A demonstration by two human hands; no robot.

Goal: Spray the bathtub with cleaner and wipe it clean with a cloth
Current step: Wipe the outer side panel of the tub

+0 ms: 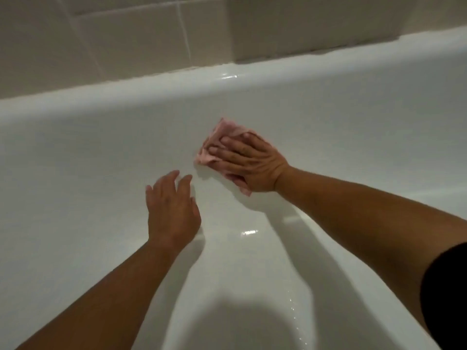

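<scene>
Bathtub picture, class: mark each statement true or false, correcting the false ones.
1. The right hand presses a pink cloth against the tub. True.
2. The left hand holds a spray bottle. False: it holds nothing, its fingers straight.
3. Tiles cover the wall above the tub. True.
4. The cloth lies on top of the tub's edge. False: it sits below the rim, on the tub's inner side.

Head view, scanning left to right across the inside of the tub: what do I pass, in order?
left hand, open over the bathtub wall → pink cloth → right hand, pressing flat on that cloth → black sleeve at the right edge.
</scene>
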